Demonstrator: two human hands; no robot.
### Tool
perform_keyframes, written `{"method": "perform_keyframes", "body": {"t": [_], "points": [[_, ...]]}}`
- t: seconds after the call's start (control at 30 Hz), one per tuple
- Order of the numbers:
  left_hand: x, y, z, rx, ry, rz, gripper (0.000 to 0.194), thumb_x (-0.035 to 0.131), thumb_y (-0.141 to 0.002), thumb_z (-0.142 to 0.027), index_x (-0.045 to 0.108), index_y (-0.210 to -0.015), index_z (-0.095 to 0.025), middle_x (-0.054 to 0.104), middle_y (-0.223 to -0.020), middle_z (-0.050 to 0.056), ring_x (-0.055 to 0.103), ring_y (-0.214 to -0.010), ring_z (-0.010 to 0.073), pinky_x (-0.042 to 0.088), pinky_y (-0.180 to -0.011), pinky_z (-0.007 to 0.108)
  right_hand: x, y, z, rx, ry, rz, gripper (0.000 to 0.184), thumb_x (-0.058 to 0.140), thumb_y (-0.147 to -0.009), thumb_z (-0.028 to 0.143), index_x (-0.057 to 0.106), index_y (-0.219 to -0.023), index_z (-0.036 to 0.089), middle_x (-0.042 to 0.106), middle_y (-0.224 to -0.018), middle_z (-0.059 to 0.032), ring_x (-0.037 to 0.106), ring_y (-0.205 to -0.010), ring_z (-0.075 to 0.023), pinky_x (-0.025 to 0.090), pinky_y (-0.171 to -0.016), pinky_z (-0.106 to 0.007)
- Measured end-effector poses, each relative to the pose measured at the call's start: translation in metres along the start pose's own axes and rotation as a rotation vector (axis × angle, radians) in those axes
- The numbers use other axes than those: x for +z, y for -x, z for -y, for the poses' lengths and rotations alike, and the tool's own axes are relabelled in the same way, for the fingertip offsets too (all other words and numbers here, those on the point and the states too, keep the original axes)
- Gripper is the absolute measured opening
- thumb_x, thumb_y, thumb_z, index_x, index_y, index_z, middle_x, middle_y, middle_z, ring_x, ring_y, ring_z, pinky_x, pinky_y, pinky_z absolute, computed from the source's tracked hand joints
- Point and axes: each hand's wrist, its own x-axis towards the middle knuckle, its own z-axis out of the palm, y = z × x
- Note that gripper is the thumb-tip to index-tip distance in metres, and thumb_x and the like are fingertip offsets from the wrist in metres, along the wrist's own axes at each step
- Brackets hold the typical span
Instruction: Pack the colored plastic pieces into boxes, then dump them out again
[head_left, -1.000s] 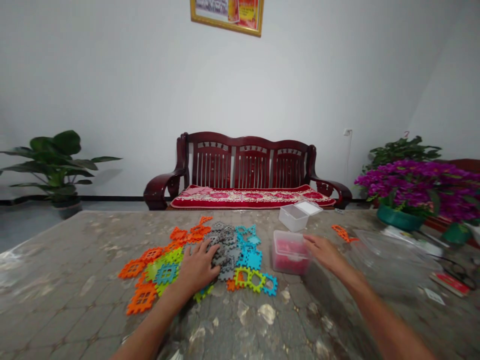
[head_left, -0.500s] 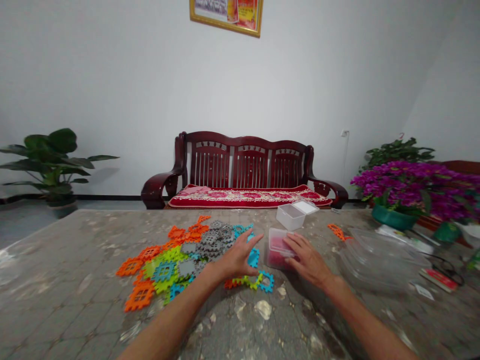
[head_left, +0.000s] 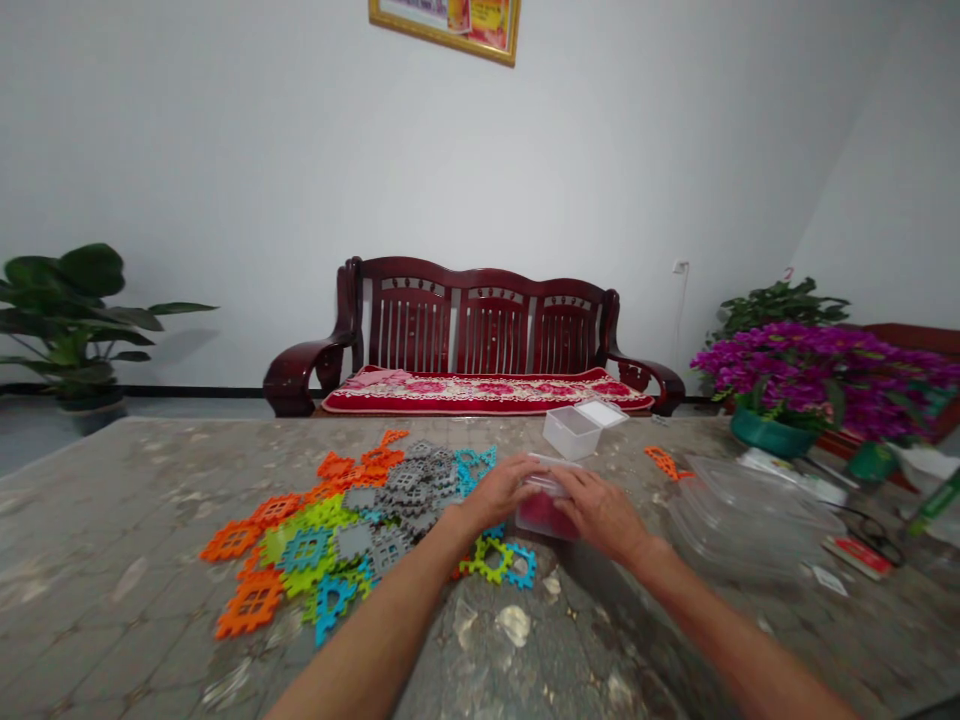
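Observation:
A clear plastic box with red contents stands on the table, its lid on top. My left hand grips its left side, fingertips on the lid's edge. From the right, my right hand holds the same box, fingers over the lid and side. Part of the box is hidden behind both hands. Beside my left forearm lies a pile of toothed interlocking plastic pieces: orange ones, lime green, grey and blue.
Behind the held box, a small white box stands with its lid open. To the right are stacked clear containers, an orange piece, a red packet and purple flowers in a green pot. A wooden bench stands beyond the table.
My left hand has moved right from above the blue pieces and closed onto the box. My right hand stays on it. The view has shifted slightly.

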Motion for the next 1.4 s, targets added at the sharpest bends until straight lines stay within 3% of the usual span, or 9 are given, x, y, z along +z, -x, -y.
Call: {"method": "perform_keyframes", "body": {"t": [0.2,0.5,0.73,0.9,0.97,1.23,1.4], "points": [[-0.004,-0.018,-0.003,-0.046,0.031,-0.029,0.03,0.056,-0.1,-0.032,0.071,-0.124,-0.022,0.073,-0.125,0.008,0.064,-0.12,0.0246,0.047,-0.111,0.038,-0.027,-0.02,-0.006,-0.166,0.262,0.122,0.032,0.053,-0.099,0.013,0.064,-0.128,0.014,0.076,-0.109,-0.0155,0.073,-0.095,-0.0246,0.057,-0.081,-0.034],[-0.007,-0.046,0.006,-0.153,0.056,0.011,0.027,0.058,-0.096,-0.026,0.072,-0.118,-0.02,0.075,-0.125,0.008,0.066,-0.119,0.0273,0.048,-0.111,0.042,-0.03,-0.037,-0.011,-0.261,0.503,0.228,0.036,0.041,-0.099,0.005,0.057,-0.131,0.009,0.072,-0.1,-0.0155,0.073,-0.086,-0.0221,0.056,-0.069,-0.029],[-0.007,-0.05,0.001,-0.187,0.066,0.022,0.026,0.05,-0.095,-0.021,0.067,-0.115,-0.019,0.072,-0.121,0.009,0.065,-0.117,0.0259,0.049,-0.11,0.041,-0.033,-0.046,-0.026,-0.427,0.541,0.198,0.045,0.042,-0.096,0.001,0.05,-0.14,0.005,0.071,-0.088,-0.0112,0.071,-0.073,-0.0195,0.048,-0.057,-0.027],[-0.002,-0.043,-0.002,-0.218,0.059,0.012,0.049,0.07,-0.078,-0.019,0.057,-0.125,-0.02,0.063,-0.124,0.008,0.063,-0.115,0.0271,0.051,-0.105,0.042,-0.031,-0.048,-0.035,-0.483,0.52,0.166,0.042,0.043,-0.095,0.001,0.052,-0.136,0.007,0.071,-0.085,-0.0092,0.07,-0.068,-0.0188,0.047,-0.054,-0.028],[0.0,-0.042,-0.002,-0.23,0.055,0.003,0.049,0.071,-0.078,-0.02,0.056,-0.124,-0.02,0.062,-0.122,0.007,0.064,-0.112,0.027,0.052,-0.103,0.042,-0.03,-0.049,-0.036,-0.503,0.528,0.161,0.039,0.043,-0.096,0.002,0.054,-0.133,0.008,0.071,-0.084,-0.0084,0.07,-0.067,-0.0183,0.047,-0.052,-0.027],[0.008,-0.046,-0.001,-0.279,0.032,-0.039,0.03,0.059,-0.088,-0.022,0.056,-0.117,-0.022,0.062,-0.118,0.007,0.062,-0.114,0.0255,0.049,-0.105,0.041,-0.039,-0.05,-0.033,-0.513,0.54,0.196,0.034,0.04,-0.099,0.001,0.059,-0.125,0.01,0.072,-0.083,-0.008,0.071,-0.066,-0.0171,0.046,-0.052,-0.025],[0.009,-0.045,-0.001,-0.274,0.021,-0.024,0.028,0.053,-0.092,-0.022,0.054,-0.12,-0.019,0.06,-0.121,0.01,0.06,-0.118,0.0274,0.047,-0.109,0.044,-0.041,-0.054,-0.008,-0.329,0.51,0.291,0.036,0.039,-0.099,0.003,0.058,-0.13,0.006,0.074,-0.089,-0.0155,0.074,-0.074,-0.0229,0.053,-0.058,-0.029]]}}
